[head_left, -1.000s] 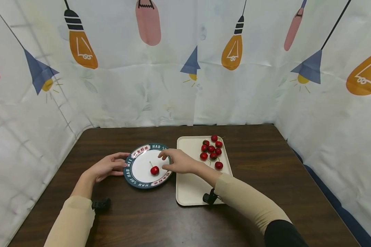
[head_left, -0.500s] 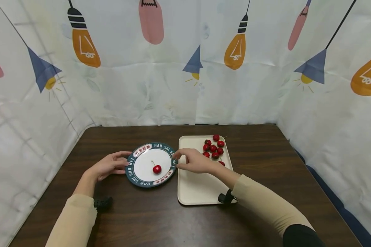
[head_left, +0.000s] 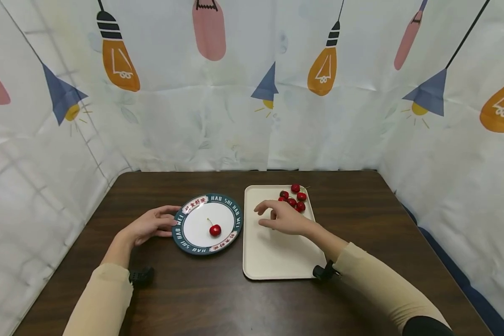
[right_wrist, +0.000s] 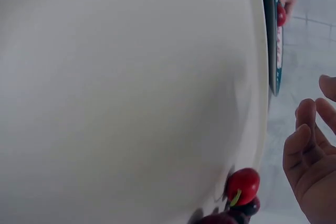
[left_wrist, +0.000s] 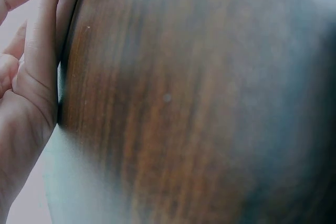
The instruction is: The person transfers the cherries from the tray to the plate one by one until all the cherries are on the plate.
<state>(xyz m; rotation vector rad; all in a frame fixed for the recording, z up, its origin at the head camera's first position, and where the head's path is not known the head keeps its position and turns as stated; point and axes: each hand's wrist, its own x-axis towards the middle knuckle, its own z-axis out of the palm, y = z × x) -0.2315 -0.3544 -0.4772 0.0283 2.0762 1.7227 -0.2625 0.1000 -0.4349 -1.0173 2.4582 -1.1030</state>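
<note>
In the head view, a round white plate (head_left: 198,225) with a dark teal lettered rim lies on the table. One red cherry (head_left: 215,230) with a stem sits on it. My left hand (head_left: 153,225) rests at the plate's left edge, its fingers fairly straight and touching the rim. Over the cream tray (head_left: 273,261) hovers my right hand (head_left: 289,218), fingers loosely bent, nothing between them. Several cherries (head_left: 301,197) lie in the tray's far right corner, some hidden behind that hand. The right wrist view shows a cherry (right_wrist: 243,186) on the tray below the right hand (right_wrist: 315,166).
The dark brown wooden table (head_left: 185,294) spreads around the plate and tray. A white curtain (head_left: 172,130) printed with bulbs and lamps surrounds it at the back and sides. The tray stands just right of the plate.
My right hand has moved right, from above the plate to over the tray, with nothing held. The left hand stays at the plate's rim. The head view has shifted slightly.
</note>
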